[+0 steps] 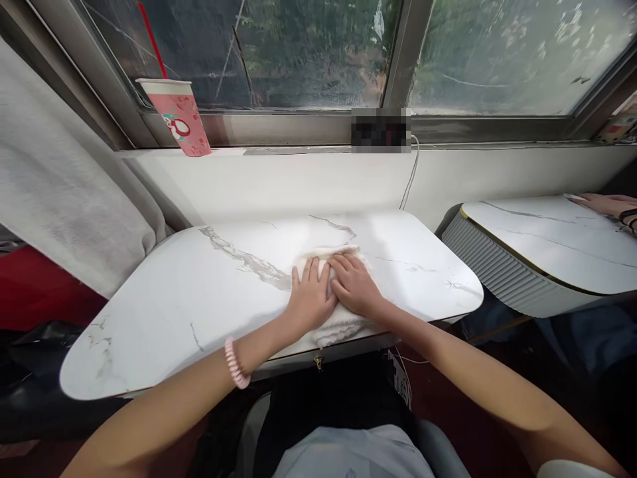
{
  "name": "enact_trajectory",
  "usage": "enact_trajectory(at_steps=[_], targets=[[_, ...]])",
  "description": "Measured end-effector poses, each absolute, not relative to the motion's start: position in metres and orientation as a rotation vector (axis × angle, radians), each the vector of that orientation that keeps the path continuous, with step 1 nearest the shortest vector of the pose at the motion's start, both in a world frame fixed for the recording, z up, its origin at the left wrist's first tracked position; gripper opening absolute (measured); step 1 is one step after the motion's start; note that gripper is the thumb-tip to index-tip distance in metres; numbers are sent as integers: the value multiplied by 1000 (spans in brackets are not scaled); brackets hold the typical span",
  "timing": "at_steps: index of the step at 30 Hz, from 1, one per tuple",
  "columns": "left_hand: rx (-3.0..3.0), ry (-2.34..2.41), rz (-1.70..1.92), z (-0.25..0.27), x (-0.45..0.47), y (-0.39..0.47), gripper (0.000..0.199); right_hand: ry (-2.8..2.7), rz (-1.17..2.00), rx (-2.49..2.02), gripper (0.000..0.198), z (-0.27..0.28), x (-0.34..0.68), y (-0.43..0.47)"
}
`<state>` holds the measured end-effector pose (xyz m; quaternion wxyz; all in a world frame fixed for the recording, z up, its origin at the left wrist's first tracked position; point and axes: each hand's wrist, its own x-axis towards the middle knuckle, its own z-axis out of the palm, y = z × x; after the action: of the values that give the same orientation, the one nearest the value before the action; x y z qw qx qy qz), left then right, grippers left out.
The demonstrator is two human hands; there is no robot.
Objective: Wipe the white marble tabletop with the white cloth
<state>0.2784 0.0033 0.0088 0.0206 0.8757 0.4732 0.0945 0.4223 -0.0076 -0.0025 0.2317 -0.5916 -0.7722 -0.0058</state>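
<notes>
A folded white cloth (343,325) lies on the white marble-patterned tabletop (239,299), close to its front edge. Both of my hands press flat on it, side by side and touching near the thumbs. My left hand (311,295) has its fingers stretched out over the cloth, and a pink coil band sits on that wrist. My right hand (355,285) also lies with its fingers extended, pointing up and left. The middle of the cloth is hidden under my palms.
A pink paper cup (186,123) with a red straw stands on the window sill. A blurred dark object (381,131) with a cable sits farther right. Grey curtain (74,166) hangs at left. At right, another person's hand (604,202) rests on a second table (552,239).
</notes>
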Motion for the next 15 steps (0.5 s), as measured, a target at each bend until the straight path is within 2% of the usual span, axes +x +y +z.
enact_trajectory(at_steps=[7,15], targets=[[2754,1479,279,9,250,-3,57,-2124,73,-1624,47,4,393,-12],[2727,1402,224,10,240,52,60,-2052,53,-1684,43,0,377,34]])
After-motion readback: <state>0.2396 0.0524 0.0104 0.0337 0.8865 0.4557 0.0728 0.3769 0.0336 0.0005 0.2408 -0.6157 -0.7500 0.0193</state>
